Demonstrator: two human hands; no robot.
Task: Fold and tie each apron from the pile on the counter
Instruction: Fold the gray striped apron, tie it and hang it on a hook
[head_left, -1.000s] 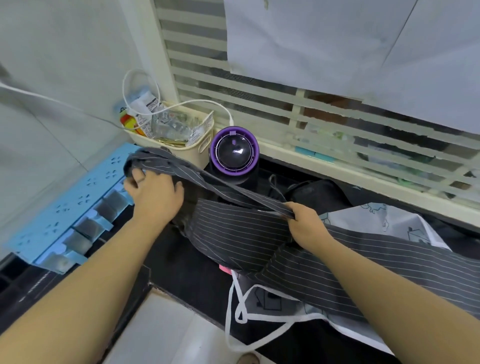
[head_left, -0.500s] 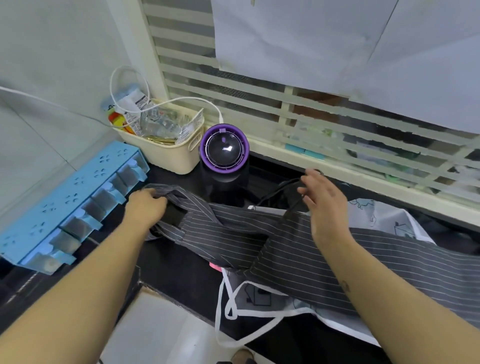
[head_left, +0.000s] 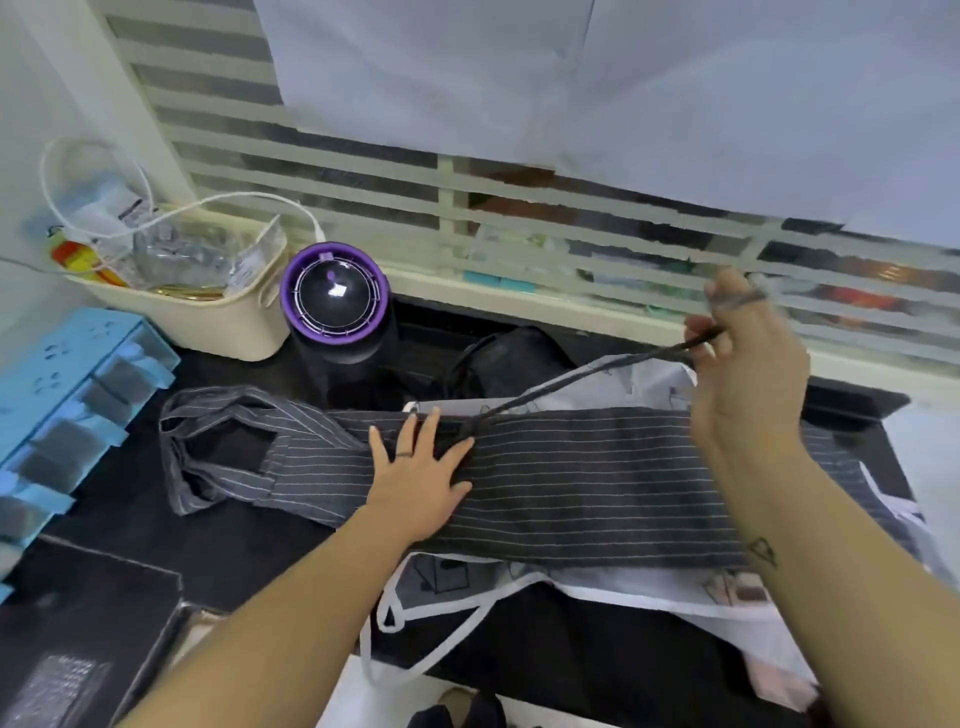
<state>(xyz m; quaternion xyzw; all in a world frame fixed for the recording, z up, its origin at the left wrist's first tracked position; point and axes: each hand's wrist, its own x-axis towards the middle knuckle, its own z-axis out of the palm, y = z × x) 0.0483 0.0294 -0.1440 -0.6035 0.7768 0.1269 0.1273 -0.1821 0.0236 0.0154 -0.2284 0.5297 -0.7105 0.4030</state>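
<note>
A dark grey pinstriped apron (head_left: 597, 478) lies folded into a long band across the black counter (head_left: 239, 540), its neck loop bunched at the left end. My left hand (head_left: 421, 467) presses flat on the band's middle, fingers spread. My right hand (head_left: 743, 353) is raised at the right and pinches the apron's thin dark tie string (head_left: 587, 371), pulled taut up from the band. Under the striped apron lies a white printed apron (head_left: 623, 587) with white straps hanging over the counter's front edge.
A purple-rimmed black appliance (head_left: 335, 299) and a cream basket (head_left: 208, 317) of packets stand at the back left. A blue plastic rack (head_left: 67, 400) sits at the left. A dark bundle (head_left: 514, 358) lies behind the aprons, below the slatted window.
My left hand moved from the apron's left end to its middle and now presses flat. My right hand took hold of the tie string and lifted it up to the right. The apron lies straighter.
</note>
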